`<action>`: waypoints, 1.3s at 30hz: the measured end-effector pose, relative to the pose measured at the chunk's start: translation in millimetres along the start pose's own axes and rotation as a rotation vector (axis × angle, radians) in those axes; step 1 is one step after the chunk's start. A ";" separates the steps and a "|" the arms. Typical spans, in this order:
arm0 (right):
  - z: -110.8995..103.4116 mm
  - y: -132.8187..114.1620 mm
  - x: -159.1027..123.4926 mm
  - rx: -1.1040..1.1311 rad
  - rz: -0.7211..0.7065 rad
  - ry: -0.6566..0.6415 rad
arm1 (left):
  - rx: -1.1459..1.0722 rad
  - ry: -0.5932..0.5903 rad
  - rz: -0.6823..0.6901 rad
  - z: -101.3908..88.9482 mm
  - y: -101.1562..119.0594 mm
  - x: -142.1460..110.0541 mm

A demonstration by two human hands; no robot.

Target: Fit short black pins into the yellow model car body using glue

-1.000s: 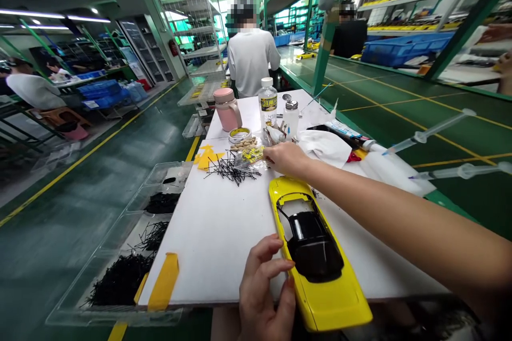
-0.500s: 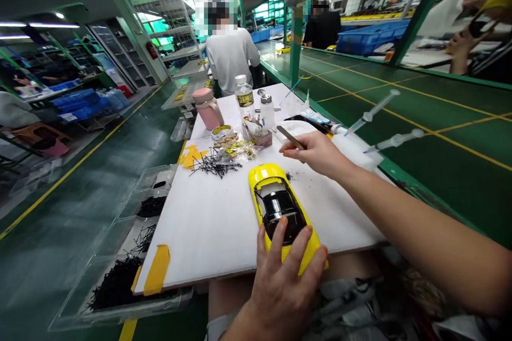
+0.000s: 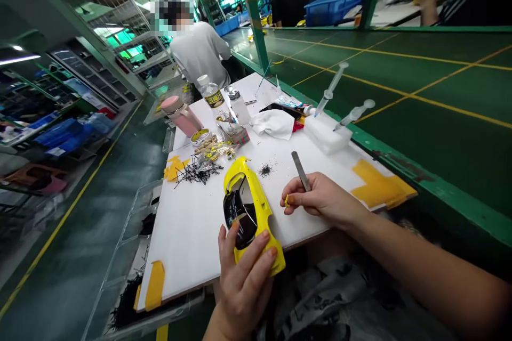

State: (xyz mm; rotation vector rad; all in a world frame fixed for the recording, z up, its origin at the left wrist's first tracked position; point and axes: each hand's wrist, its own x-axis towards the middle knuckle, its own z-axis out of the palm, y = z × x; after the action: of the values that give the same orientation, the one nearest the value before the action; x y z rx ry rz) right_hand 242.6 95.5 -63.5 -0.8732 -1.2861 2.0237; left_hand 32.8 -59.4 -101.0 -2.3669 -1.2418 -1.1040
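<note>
My left hand point(image 3: 245, 282) grips the rear of a yellow model car body point(image 3: 261, 203), fingers spread over its black roof and side. The body is tilted onto its left side, so the right flank with its wheel arch faces up. Just to the right, my right hand point(image 3: 320, 200) is closed around metal tweezers point(image 3: 301, 170), whose upper end points up and away. A tiny yellow piece point(image 3: 287, 201) is pinched at that hand's fingertips. A scatter of tiny black bits point(image 3: 265, 170) lies on the white board point(image 3: 188, 245) beyond the car's front right.
Black sticks point(image 3: 199, 171), bagged yellow parts point(image 3: 218, 153), a tape roll point(image 3: 200, 137), a pink flask point(image 3: 182, 116) and bottles point(image 3: 239, 106) stand at the back left. Two syringes point(image 3: 332, 88) stick up from a white block point(image 3: 326, 136). A co-worker point(image 3: 200, 53) sits ahead.
My right hand has come back toward me, beside the car, and a small yellow piece now shows at its fingertips. The car body has been rolled onto its side. The camera view has shifted.
</note>
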 end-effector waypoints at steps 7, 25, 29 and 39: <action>38.9 0.9 17.7 0.198 0.070 -0.060 | 0.067 0.161 -0.090 3.9 1.0 -12.4; 51.3 4.6 24.4 0.388 0.382 -0.098 | 0.041 0.213 -0.089 11.4 -0.6 -15.4; 49.1 4.9 29.7 0.379 0.408 -0.163 | 0.023 0.228 -0.094 13.6 -1.5 -19.4; 52.2 17.1 24.6 0.300 0.257 -0.189 | 0.009 0.269 -0.107 17.0 -4.7 -25.4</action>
State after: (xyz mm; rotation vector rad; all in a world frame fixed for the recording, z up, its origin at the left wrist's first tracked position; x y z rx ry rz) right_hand 184.6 79.6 -67.8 -0.7489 -0.9643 2.4728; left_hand 28.8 -62.8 -131.4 -2.0795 -1.2829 -1.3930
